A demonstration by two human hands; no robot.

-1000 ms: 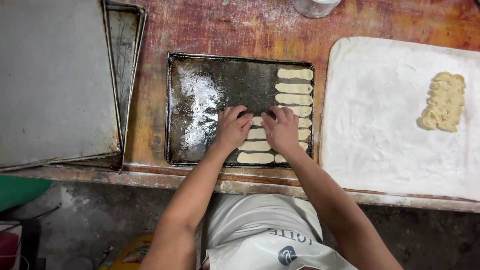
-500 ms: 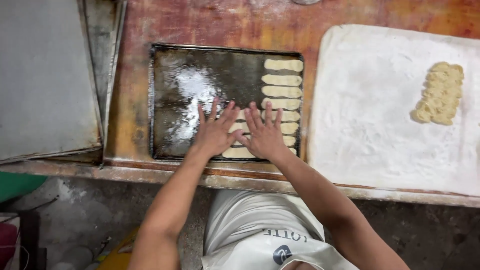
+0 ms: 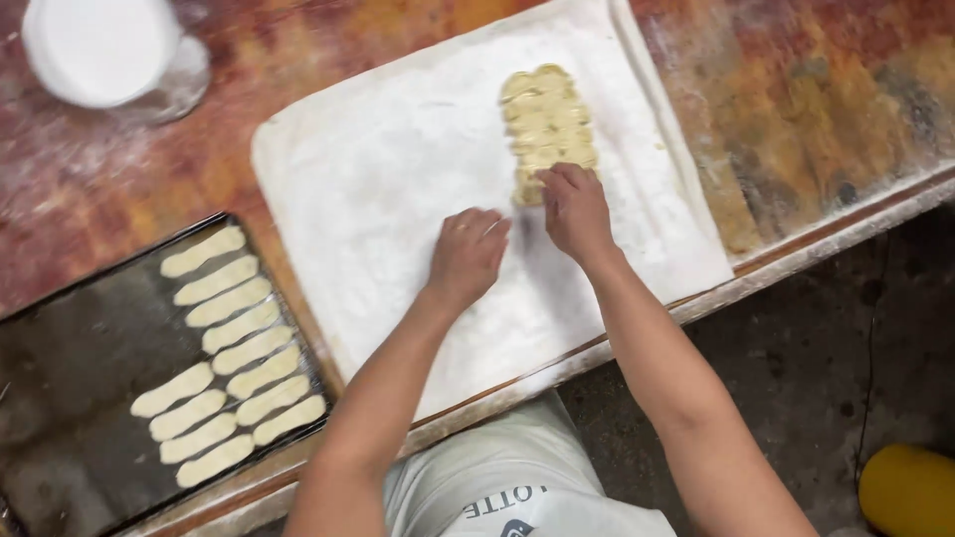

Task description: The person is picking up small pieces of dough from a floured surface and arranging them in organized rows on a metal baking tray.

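From the head view, the right hand [image 3: 575,211] pinches the near end of the dough pile [image 3: 546,124] on the floured cloth [image 3: 398,179], the left hand [image 3: 466,256] loosely curled, holding nothing, beside it, the tray [image 3: 90,358] of dough strips [image 3: 224,348] well apart on the surface [image 3: 796,89].

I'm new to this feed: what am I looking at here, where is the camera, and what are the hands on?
One camera, worn on the person's head, looks down at a worn wooden table. No machine: two bare hands. The right hand touches the near end of a stack of cut dough pieces on a floured white cloth. The left hand rests curled on the cloth beside it, holding nothing I can make out. A dark baking tray carries two rows of shaped dough strips. A white tub stands behind.
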